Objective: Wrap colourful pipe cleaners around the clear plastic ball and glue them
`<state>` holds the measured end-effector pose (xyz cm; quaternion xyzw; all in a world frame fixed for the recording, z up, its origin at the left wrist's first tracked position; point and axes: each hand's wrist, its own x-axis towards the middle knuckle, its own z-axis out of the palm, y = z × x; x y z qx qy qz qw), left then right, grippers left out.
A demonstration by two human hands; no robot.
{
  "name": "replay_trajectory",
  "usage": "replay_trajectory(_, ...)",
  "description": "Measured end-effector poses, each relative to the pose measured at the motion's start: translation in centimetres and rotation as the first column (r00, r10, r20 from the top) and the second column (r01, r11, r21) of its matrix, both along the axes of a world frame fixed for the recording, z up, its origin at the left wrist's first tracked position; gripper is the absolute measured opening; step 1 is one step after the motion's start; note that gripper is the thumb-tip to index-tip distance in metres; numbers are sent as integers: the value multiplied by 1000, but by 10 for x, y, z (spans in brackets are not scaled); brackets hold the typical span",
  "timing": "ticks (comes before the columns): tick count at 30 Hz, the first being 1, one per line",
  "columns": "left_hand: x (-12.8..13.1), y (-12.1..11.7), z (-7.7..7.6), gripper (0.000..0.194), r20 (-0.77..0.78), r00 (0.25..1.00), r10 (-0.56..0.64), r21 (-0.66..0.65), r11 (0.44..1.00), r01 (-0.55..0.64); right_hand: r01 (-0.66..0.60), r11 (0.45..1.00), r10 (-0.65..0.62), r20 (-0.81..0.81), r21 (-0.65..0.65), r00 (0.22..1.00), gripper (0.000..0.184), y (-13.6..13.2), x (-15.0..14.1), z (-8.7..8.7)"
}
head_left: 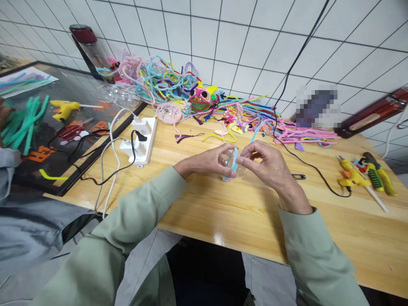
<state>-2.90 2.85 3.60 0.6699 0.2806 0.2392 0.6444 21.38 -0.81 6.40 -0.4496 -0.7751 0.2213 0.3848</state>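
Observation:
My left hand is curled around a clear, rounded plastic piece, partly hidden by the fingers. A light blue fuzzy pipe cleaner runs in a band along the rim of that plastic. At the right side of it, my right hand has thumb and forefinger pinched on the pipe cleaner, and a light blue length rises above the fingers. Both hands are held just over the wooden table.
Pipe cleaners are heaped along the tiled wall, beside a decorated ball. A power strip with cords lies left. At right are a yellow glue gun and pliers. A co-worker's sleeve shows far left.

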Motion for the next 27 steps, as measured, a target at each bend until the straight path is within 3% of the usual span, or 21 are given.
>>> replay_trajectory(3,2,0,0,80,39,996,80,-30,996,-79,96,995,-95,-46,33,994,28,1,-6,-6)
replay_trajectory(6,5,0,-1,71,137,979,151,-160,979,-129,188,978,-174,-133,94,976,27,-1,-8,-11)
replay_trajectory(8,7,1,-2,71,197,960,201,-279,950,-142,151,975,-130,-135,162,982,29,-3,-7,-13)
replay_trajectory(11,8,4,-3,75,211,940,270,-395,903,-170,11,964,-14,12,266,1000,34,-5,-3,-18)
replay_trajectory(15,9,6,-5,76,216,926,310,-419,886,-198,-34,940,-10,124,340,992,36,-6,-2,-26)
replay_trajectory(27,19,-3,-8,83,181,894,410,-435,848,-301,67,925,-103,77,375,992,39,-9,-17,-37)
